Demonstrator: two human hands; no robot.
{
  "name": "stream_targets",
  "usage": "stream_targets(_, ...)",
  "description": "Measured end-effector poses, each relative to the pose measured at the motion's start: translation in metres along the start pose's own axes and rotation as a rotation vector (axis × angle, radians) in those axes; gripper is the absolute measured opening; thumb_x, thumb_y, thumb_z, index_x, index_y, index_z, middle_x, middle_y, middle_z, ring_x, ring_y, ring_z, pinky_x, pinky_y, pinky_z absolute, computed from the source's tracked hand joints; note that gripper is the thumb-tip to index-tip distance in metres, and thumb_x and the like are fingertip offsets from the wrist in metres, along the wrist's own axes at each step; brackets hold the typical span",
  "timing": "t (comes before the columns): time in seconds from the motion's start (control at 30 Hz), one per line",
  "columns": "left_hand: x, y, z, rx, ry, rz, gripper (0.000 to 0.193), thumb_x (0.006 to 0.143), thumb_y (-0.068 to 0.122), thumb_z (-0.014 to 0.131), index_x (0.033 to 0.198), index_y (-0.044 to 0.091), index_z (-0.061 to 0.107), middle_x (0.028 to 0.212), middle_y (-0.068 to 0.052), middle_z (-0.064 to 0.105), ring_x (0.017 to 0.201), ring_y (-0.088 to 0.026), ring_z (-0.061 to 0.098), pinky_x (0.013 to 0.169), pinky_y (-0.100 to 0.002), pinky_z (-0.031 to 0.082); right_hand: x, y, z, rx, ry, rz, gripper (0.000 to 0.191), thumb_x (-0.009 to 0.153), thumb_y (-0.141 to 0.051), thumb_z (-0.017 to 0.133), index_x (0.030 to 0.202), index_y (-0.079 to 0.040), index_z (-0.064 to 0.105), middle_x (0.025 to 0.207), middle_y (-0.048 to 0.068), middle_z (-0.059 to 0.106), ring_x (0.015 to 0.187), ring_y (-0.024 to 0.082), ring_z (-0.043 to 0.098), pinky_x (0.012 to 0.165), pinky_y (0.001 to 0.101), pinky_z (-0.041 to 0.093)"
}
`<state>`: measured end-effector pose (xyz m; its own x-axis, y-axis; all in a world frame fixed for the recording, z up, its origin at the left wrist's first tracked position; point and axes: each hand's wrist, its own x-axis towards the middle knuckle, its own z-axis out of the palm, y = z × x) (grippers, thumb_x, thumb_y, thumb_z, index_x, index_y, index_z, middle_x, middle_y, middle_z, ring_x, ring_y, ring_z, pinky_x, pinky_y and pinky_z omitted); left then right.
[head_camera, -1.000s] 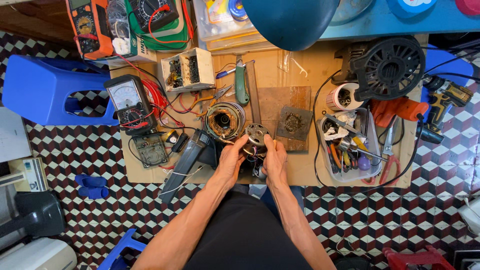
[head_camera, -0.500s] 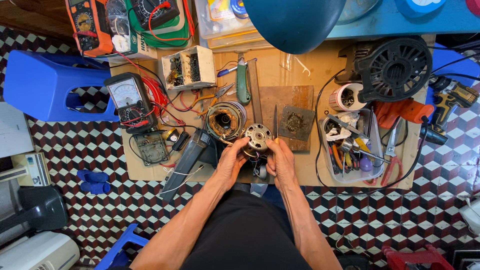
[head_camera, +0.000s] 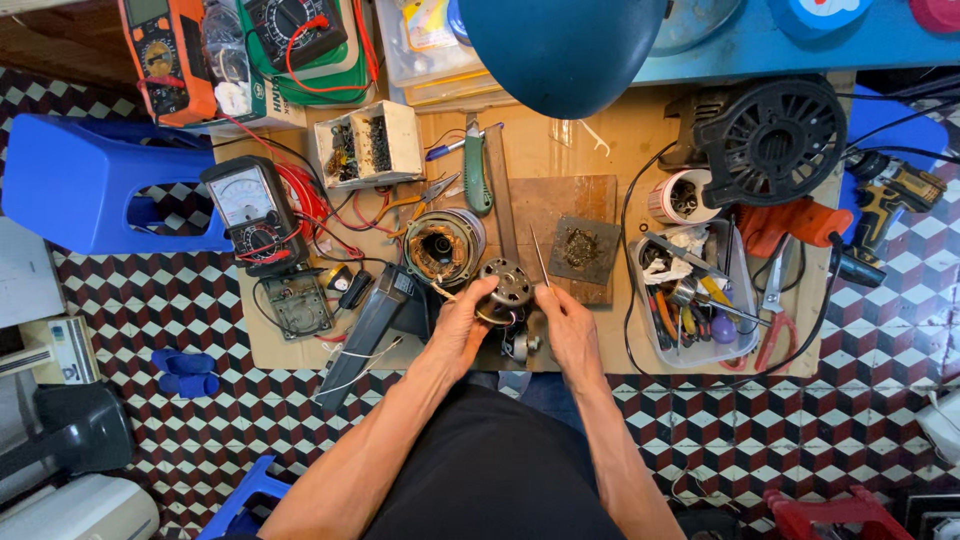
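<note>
At the near edge of the low cardboard-covered work board (head_camera: 600, 130), one small electric motor (head_camera: 507, 290), held between both hands just above the board. Its round, slotted metal end faces up toward the viewer, so the long axis runs roughly vertical; the lower body and any shaft are hidden behind the palms. Left hand (head_camera: 462, 325): fingers curled and closed round the motor's left side. Right hand (head_camera: 568, 325): fingers drawn together at the motor's right side, pinching a thin metal rod (head_camera: 539, 258) that slants up and away from the person; whether its tip touches the motor cannot be told. Just beyond the motor, a copper-wound stator ring (head_camera: 443, 246). Left of that, an analogue multimeter (head_camera: 250, 212), black with a pale dial, red leads tangled beside it. Far edge: a dark blue lamp shade (head_camera: 560, 45), cut off at the top and covering part of the board. Right: a clear tray of hand tools (head_camera: 690, 300), contents too jumbled to itemise.
</note>
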<state>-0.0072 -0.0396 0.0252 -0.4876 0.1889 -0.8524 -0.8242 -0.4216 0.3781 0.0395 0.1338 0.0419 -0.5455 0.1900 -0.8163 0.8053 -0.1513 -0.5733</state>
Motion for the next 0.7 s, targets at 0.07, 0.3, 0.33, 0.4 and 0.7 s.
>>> stream_targets(0.07, -0.003, -0.002, 0.005, -0.020, 0.054, 0.028, 0.042, 0.086, 0.030, 0.079, 0.113, 0.002, 0.064, 0.110, -0.009, 0.071, 0.103, -0.019, 0.068, 0.091, -0.037, 0.057, -0.015, 0.002, -0.007, -0.138, 0.106, -0.123, 0.049, 0.106, -0.045, 0.051, 0.120, -0.004, 0.074, 0.072, 0.002, 0.053, 0.058, 0.006, 0.043, 0.055, 0.0254, 0.036)
stream_targets(0.3, 0.010, 0.003, 0.011, -0.025, 0.063, 0.007, 0.047, 0.082, 0.032, 0.081, 0.114, 0.000, 0.066, 0.107, -0.010, 0.071, 0.099, -0.021, 0.068, 0.088, -0.039, 0.058, -0.056, -0.012, -0.027, -0.244, 0.090, -0.028, 0.050, 0.099, -0.038, 0.051, 0.142, -0.016, 0.062, 0.074, 0.002, 0.060, 0.065, 0.012, 0.050, 0.059, 0.0281, 0.043)
stream_targets(0.33, 0.012, 0.004, 0.010, -0.021, 0.061, -0.014, 0.048, 0.083, 0.032, 0.081, 0.114, -0.001, 0.066, 0.106, -0.011, 0.071, 0.099, -0.021, 0.068, 0.088, -0.039, 0.058, -0.060, -0.016, -0.027, -0.249, 0.083, -0.016, 0.050, 0.099, -0.038, 0.052, 0.144, -0.019, 0.062, 0.074, 0.002, 0.060, 0.067, 0.012, 0.051, 0.060, 0.0286, 0.045)
stream_targets(0.4, 0.014, 0.004, 0.010, -0.041, 0.069, -0.027, 0.049, 0.082, 0.031, 0.082, 0.116, -0.001, 0.065, 0.106, -0.011, 0.071, 0.099, -0.021, 0.068, 0.088, -0.039, 0.058, -0.064, -0.023, -0.028, -0.267, 0.057, -0.123, 0.048, 0.100, -0.036, 0.053, 0.143, -0.018, 0.063, 0.074, 0.003, 0.061, 0.070, 0.011, 0.056, 0.066, 0.0279, 0.048)
stream_targets(0.7, 0.015, -0.005, 0.006, 0.099, 0.059, 0.041, 0.050, 0.080, 0.030, 0.081, 0.119, 0.008, 0.059, 0.106, -0.005, 0.069, 0.097, -0.016, 0.067, 0.087, -0.033, 0.056, -0.058, -0.064, -0.035, -0.561, -0.007, -0.106, 0.042, 0.096, -0.036, 0.057, 0.131, -0.018, 0.070, 0.083, 0.015, 0.075, 0.073, 0.021, 0.071, 0.071, 0.0345, 0.054)
